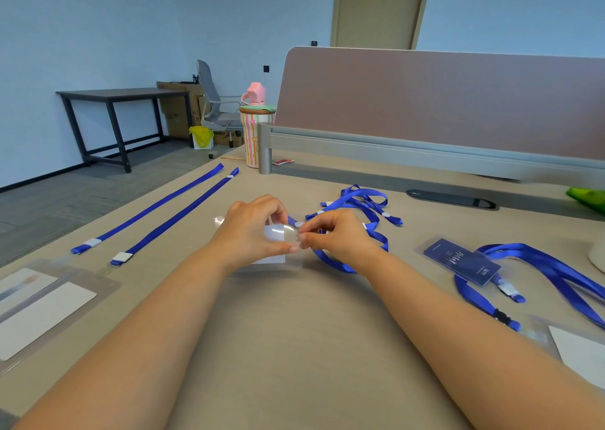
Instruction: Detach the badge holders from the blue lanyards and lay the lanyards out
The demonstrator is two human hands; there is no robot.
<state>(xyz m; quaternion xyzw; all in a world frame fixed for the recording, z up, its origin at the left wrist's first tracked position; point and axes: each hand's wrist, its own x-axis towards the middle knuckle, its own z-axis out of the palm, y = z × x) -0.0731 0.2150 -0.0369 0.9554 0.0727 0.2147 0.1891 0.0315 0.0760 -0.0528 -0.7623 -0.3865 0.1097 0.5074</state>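
My left hand (253, 229) grips a clear badge holder (276, 234) with a white card, bent between thumb and fingers at the desk's middle. My right hand (334, 236) pinches the clip end of a tangled blue lanyard (360, 200) right at the holder's top edge. Two blue lanyards (157, 213) lie straight and parallel at the left. Two empty-looking badge holders (42, 311) rest at the near left. At the right, a dark blue badge holder (461, 261) sits clipped to another blue lanyard (543, 266).
A striped cup with a pink lid (253, 128) stands at the far desk edge beside the partition panel (442, 102). A cable slot (451, 197) lies behind the tangle. Another white-card holder (579, 354) shows at the near right, and a green object (589, 197) at the far right.
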